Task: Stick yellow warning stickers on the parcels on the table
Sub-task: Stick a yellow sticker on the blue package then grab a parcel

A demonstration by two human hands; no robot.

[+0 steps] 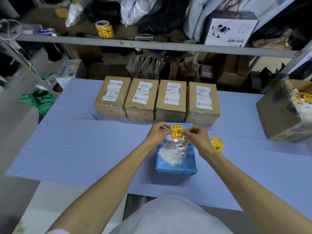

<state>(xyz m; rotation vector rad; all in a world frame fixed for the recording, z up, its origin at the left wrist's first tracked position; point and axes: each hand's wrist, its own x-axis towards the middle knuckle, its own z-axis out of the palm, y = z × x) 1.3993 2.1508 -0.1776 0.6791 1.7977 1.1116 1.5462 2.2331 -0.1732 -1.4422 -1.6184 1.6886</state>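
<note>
Left hand (pixel 157 133) and right hand (pixel 196 137) pinch a square yellow paper warning sticker (pixel 176 131) between their fingers, over a blue plastic-wrapped parcel (pixel 175 159); four brown cardboard boxes (pixel 157 100) stand behind on the blue-covered surface (pixel 84 141).

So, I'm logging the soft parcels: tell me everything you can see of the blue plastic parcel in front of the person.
The blue plastic parcel is a glossy rectangular bundle lying flat on the pale blue tablecloth, long side pointing away from the person. A crumpled white shipping label under clear film sits on top. At its far end the left-hand grip and right-hand grip pinch a yellow square warning sticker over it; whether it is stuck down yet cannot be told.
</note>
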